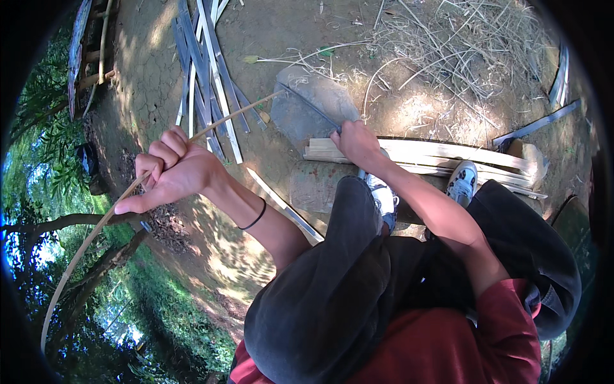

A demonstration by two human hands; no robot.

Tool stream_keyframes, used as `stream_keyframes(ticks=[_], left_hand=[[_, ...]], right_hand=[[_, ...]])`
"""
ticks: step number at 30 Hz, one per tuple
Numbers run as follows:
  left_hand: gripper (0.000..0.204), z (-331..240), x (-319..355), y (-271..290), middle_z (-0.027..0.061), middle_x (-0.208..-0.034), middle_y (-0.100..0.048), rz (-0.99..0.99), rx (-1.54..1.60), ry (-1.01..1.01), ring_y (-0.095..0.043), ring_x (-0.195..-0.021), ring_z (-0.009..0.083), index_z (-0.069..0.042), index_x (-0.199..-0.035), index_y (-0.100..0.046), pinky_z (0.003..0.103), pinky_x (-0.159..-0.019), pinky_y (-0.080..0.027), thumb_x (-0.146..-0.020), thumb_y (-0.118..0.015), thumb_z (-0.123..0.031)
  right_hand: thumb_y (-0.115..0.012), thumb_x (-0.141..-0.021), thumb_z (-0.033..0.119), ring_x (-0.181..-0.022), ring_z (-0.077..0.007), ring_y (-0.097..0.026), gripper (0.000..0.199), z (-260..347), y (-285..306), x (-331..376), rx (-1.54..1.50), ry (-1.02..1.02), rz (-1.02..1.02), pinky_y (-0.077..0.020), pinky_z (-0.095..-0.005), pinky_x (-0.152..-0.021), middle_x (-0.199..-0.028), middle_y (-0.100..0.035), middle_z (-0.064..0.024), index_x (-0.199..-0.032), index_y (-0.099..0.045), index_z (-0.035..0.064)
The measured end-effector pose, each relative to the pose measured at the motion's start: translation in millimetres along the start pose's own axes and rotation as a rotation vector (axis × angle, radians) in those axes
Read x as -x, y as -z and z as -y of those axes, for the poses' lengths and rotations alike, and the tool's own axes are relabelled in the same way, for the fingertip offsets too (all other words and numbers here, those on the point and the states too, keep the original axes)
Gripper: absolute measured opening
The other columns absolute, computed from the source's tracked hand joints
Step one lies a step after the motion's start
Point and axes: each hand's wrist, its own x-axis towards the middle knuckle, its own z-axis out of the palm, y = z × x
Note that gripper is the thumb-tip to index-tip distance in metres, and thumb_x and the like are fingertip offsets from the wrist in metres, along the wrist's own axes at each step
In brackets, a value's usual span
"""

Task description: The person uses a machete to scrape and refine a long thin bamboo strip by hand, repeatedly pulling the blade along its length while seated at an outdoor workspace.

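A long, thin bamboo strip passes through my left hand, whose fingers are curled round it. From that hand one end slants up to the right, and the other bends down along the left side. My right hand is closed on a knife, its handle mostly hidden in the fist. The narrow dark knife blade points up and left over a flat grey stone. Strip end and blade tip meet above the stone; whether they touch I cannot tell.
Split bamboo lengths lie beside my right wrist, near my shoes. A pile of strips is at the far left. Thin shavings cover the far-right ground. One pale strip lies below my left forearm. Foliage fills the left.
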Motion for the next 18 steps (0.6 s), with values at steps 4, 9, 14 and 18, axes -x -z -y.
stream_keyframes(ticks=[4, 9, 14, 18], left_hand=[[0.072, 1.2, -2.4, 3.4, -0.0040, -0.044, -0.010, 0.031, 0.018, 0.009, -0.004, -0.042, 0.0102, -0.018, -0.057, -0.010, 0.027, -0.042, -0.007, -0.084, -0.024, -0.083], [0.072, 2.9, -0.2, -3.9, -0.0045, -0.044, -0.009, 0.005, -0.011, -0.006, -0.004, -0.043, 0.0102, -0.018, -0.057, -0.011, 0.027, -0.043, -0.007, -0.084, -0.025, -0.083], [0.071, 3.4, -2.4, -2.0, -0.0046, -0.044, -0.010, 0.019, -0.014, -0.034, -0.005, -0.044, 0.0103, -0.018, -0.057, -0.011, 0.026, -0.043, -0.007, -0.085, -0.025, -0.083], [0.070, 4.1, -4.7, 2.1, -0.0046, -0.047, -0.010, -0.066, -0.050, -0.083, -0.006, -0.044, 0.0104, -0.018, -0.058, -0.013, 0.026, -0.042, -0.008, -0.086, -0.031, -0.080]], right_hand=[[-0.058, -0.089, 0.029, -0.087, -0.0401, -0.067, 0.035, -3.2, 1.2, 1.1, 0.006, 0.011, -0.018, -0.0540, -0.0457, -0.079, -0.088, -0.067, -0.0250, -0.091, -0.067, -0.0046], [-0.058, -0.088, 0.029, -0.084, -0.0407, -0.067, 0.036, -4.0, 5.1, 0.9, -0.010, 0.016, 0.023, -0.0539, -0.0461, -0.078, -0.084, -0.067, -0.0261, -0.088, -0.067, -0.0052], [-0.060, -0.087, 0.028, -0.077, -0.0435, -0.066, 0.036, 8.9, 4.6, 15.5, -0.127, 0.033, -0.007, -0.0539, -0.0485, -0.074, -0.079, -0.064, -0.0307, -0.082, -0.066, -0.0074], [-0.059, -0.086, 0.024, -0.069, -0.0472, -0.063, 0.036, 29.3, 7.5, 28.7, -0.260, 0.122, -0.056, -0.0525, -0.0506, -0.067, -0.067, -0.060, -0.0325, -0.077, -0.062, -0.0109]])
